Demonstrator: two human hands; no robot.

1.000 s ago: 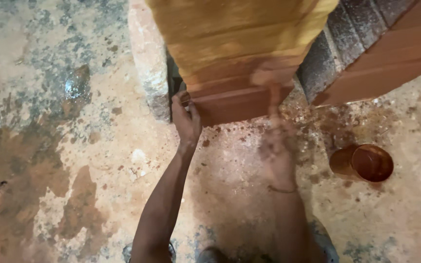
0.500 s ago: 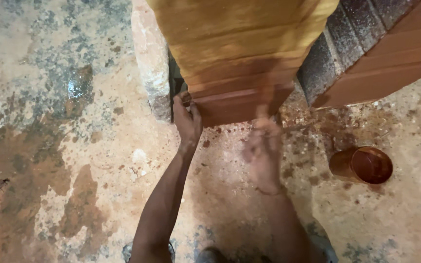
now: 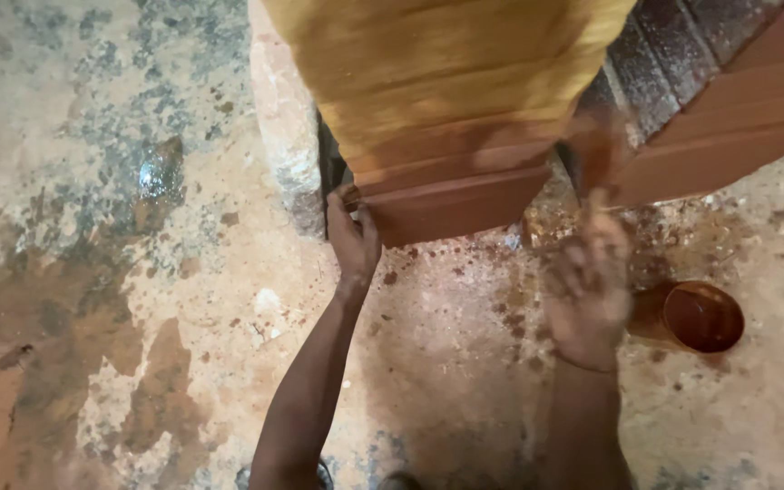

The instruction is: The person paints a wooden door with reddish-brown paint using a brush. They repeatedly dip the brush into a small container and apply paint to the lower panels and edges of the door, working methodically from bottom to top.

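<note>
A ribbed wooden panel [image 3: 451,109] stands upright on the floor, yellowish higher up and red-brown along its lower bands. My left hand [image 3: 353,240] grips its lower left corner, fingers curled round the edge. My right hand [image 3: 587,295] is blurred by motion, off the panel's lower right corner and apart from the wood. A smeared red-brown shape [image 3: 599,159] shows just above its fingers; whether the hand holds it is unclear. A small brown cup [image 3: 702,316] of red-brown liquid sits on the floor right of that hand.
A second red-brown wooden piece [image 3: 728,136] leans at the upper right beside dark bricks [image 3: 655,63]. A rough stone block [image 3: 283,136] stands left of the panel. The concrete floor [image 3: 120,299] is stained and spattered, with a wet patch [image 3: 161,172].
My right hand has swung from the panel's lower edge to the right and down, towards the cup. My left hand stays on the corner.
</note>
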